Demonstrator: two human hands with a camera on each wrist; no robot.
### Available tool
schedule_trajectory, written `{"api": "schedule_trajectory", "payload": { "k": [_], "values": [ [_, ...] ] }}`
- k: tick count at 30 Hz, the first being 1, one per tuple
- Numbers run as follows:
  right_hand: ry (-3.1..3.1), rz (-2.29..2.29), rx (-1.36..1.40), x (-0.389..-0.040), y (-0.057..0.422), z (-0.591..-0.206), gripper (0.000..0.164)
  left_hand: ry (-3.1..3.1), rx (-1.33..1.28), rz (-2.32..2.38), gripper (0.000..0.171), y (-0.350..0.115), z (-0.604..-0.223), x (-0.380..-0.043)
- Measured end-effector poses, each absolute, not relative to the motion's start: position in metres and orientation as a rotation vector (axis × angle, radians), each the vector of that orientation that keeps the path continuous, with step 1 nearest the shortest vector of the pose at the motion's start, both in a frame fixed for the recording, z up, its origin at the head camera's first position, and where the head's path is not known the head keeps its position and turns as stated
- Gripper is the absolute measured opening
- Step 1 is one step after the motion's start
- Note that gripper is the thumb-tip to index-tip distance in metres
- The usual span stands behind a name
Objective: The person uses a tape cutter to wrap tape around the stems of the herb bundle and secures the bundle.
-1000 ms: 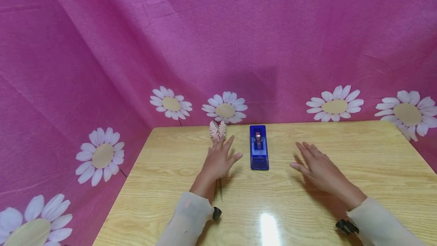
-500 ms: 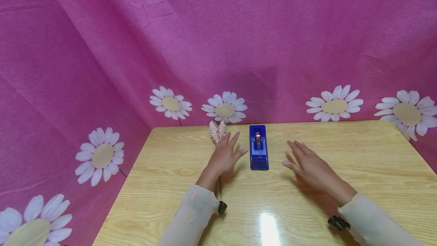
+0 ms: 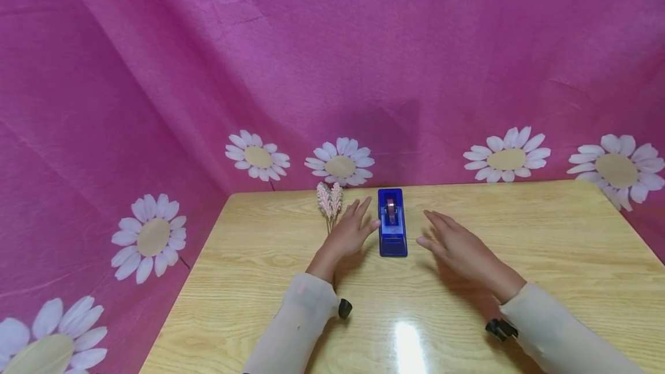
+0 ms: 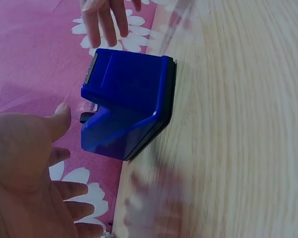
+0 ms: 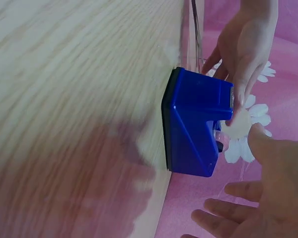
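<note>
A blue tape dispenser (image 3: pixel 393 241) with a roll of clear tape in it stands near the back of the table. My left hand (image 3: pixel 347 237) hovers at its left side, fingers spread and thumb close to the dispenser. On the other side my right hand (image 3: pixel 462 250) is held apart from it, fingers straight and slightly spread. In both wrist views the dispenser (image 4: pixel 131 94) shows between the hands, its metal cutting edge (image 4: pixel 91 68) visible. Neither hand holds anything.
Pink artificial flower sprigs (image 3: pixel 330 199) lie left of the dispenser, their stems partly hidden by my left hand and arm. A magenta cloth (image 3: pixel 426 62) with white daisies hangs behind the wooden table (image 3: pixel 571 258).
Both hands have moved inward toward the dispenser, the left one rightward off the flower sprigs and the right one leftward. The dispenser has stayed in place on the table.
</note>
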State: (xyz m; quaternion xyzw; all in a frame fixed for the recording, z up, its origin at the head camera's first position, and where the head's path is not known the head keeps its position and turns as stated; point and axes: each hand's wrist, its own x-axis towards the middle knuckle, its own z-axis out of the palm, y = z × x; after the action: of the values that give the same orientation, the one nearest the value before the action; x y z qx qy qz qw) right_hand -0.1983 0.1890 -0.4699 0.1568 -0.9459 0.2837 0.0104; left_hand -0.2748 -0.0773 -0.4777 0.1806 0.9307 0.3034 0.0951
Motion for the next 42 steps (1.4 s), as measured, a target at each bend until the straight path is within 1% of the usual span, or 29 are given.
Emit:
{"api": "schedule_trajectory", "payload": {
  "k": [6, 11, 20, 24, 27, 33, 42],
  "values": [
    [-2.934, 0.978, 0.488, -0.204, 0.180, -0.467, 0.075, 2.705, 0.536, 0.955, 0.066, -0.072, -0.479, -0.279],
    [-2.910, 1.030, 0.498, -0.208, 0.171, -0.465, 0.067, 2.680, 0.547, 1.031, 0.066, -0.068, -0.484, -0.285],
    [-2.844, 1.093, 0.506, -0.223, 0.156, -0.466, 0.051, 2.505, 0.520, 1.356, 0.067, -0.061, -0.494, -0.291],
    [-2.842, 1.196, 0.514, -0.231, 0.151, -0.465, 0.043, 2.449, 0.538, 1.425, 0.067, -0.059, -0.496, -0.293],
    [-2.845, 1.322, 0.495, -0.235, 0.147, -0.464, 0.040, 2.405, 0.546, 1.471, 0.066, -0.057, -0.497, -0.293],
    [-2.836, 1.575, 0.387, -0.237, 0.140, -0.458, 0.035, 2.378, 0.526, 1.529, 0.065, -0.053, -0.499, -0.291],
    [-2.771, 2.004, -0.005, -0.240, 0.134, -0.455, 0.033, 2.341, 0.512, 1.583, 0.065, -0.052, -0.505, -0.292]
  ]
}}
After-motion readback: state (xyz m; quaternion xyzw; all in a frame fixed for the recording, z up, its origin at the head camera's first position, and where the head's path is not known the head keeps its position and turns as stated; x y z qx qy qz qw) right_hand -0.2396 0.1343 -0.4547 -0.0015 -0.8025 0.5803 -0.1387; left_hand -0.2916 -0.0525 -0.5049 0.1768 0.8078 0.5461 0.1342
